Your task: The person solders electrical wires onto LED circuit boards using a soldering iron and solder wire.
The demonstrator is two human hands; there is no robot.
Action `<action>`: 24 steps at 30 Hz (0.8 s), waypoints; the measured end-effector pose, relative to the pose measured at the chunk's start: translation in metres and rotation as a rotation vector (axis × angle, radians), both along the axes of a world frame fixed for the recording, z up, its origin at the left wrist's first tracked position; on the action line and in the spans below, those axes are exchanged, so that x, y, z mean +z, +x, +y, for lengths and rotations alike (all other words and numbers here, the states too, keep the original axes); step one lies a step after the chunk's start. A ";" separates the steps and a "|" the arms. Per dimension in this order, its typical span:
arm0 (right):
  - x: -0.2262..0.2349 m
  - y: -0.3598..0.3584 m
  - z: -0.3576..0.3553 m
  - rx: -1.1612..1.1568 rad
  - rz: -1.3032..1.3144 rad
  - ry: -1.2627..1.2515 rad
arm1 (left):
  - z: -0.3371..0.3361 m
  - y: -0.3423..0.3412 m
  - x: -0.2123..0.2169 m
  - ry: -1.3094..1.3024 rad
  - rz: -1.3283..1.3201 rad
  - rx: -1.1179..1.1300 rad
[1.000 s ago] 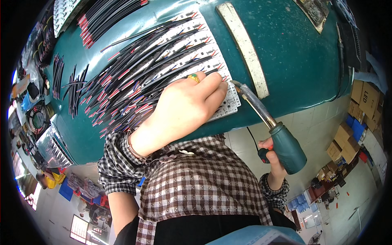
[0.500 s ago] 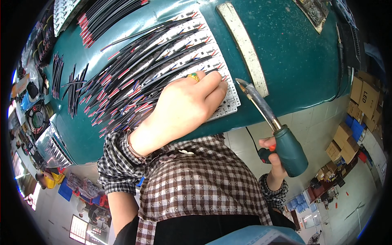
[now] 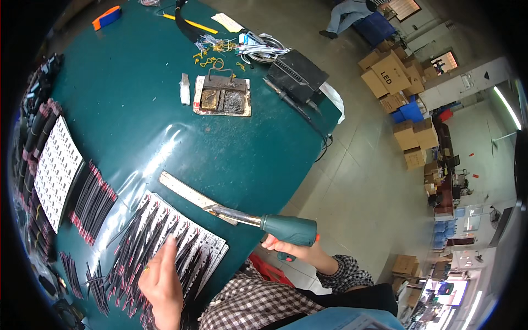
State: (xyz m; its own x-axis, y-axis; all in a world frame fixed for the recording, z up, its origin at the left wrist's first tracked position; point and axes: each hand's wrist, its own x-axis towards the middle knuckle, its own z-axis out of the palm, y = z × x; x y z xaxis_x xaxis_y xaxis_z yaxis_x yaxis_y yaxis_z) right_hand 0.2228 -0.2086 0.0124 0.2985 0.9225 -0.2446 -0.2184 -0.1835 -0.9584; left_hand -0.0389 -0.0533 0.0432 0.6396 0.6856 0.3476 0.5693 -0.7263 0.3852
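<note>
My right hand (image 3: 294, 251) grips a green soldering gun (image 3: 290, 229) by its handle. The gun's long metal barrel points left, and its tip lies over the pale, worn strip (image 3: 190, 192), seemingly touching it. My left hand (image 3: 161, 283), with a ring on one finger, is over the black wires (image 3: 132, 264) spread across a white circuit board panel (image 3: 214, 243). Its fingers are held together, and anything pinched between them is hidden. The wires have red and dark ends, several of them joined to the panel.
Left on the green table (image 3: 231, 148) are a bundle of black wires (image 3: 93, 203) and another white panel (image 3: 58, 173). Farther back stand a soldering iron holder tray (image 3: 223, 99) and a black box (image 3: 297, 77) with a corded iron. Cardboard boxes (image 3: 390, 74) are stacked beyond the table.
The view has swung toward the far side of the table. The soldering gun's tip has moved from beside the panel to the pale strip. My left hand stays over the wires.
</note>
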 end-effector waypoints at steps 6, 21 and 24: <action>-0.002 0.006 -0.001 0.072 0.090 -0.017 | -0.019 -0.020 0.010 -0.469 -0.227 0.385; -0.005 0.031 -0.021 -0.002 0.004 0.067 | -0.025 0.059 -0.049 -0.805 -0.568 0.361; -0.006 0.030 -0.024 0.035 -0.044 0.109 | -0.024 0.051 -0.049 -0.596 -0.380 0.240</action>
